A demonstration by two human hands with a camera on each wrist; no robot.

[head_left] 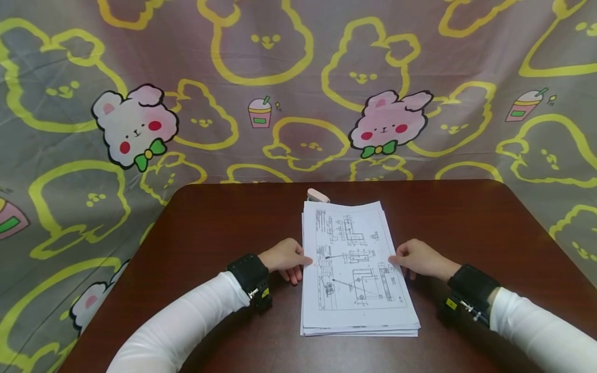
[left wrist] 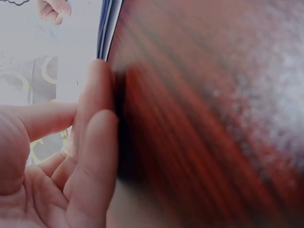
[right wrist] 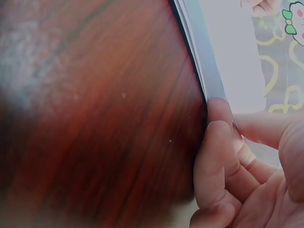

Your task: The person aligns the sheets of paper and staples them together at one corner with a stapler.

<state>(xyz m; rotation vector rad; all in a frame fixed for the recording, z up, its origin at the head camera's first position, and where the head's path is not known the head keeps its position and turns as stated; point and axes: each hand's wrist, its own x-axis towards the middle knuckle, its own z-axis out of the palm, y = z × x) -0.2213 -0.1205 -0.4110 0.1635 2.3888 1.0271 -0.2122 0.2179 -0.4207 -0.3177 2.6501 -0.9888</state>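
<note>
A stack of papers (head_left: 354,318) lies on the table, its top sheet printed with technical drawings of brackets. The sheets are slightly uneven at the near edge. My left hand (head_left: 285,260) holds the stack's left edge, thumb on top and fingers along the side. On the opposite edge, my right hand (head_left: 422,260) pinches the papers the same way. Up close in the left wrist view, fingertips (left wrist: 99,71) meet the layered paper edge (left wrist: 109,28). In the right wrist view, the index finger (right wrist: 219,110) lies against the sheets' edge (right wrist: 192,38), with the thumb over the top.
Just behind the stack is a small pale pink thing (head_left: 318,195) that looks like a stapler, partly hidden by the papers. The dark brown wooden table (head_left: 210,223) has rounded far corners. A patterned cloth (head_left: 298,103) with cartoon rabbits hangs behind it.
</note>
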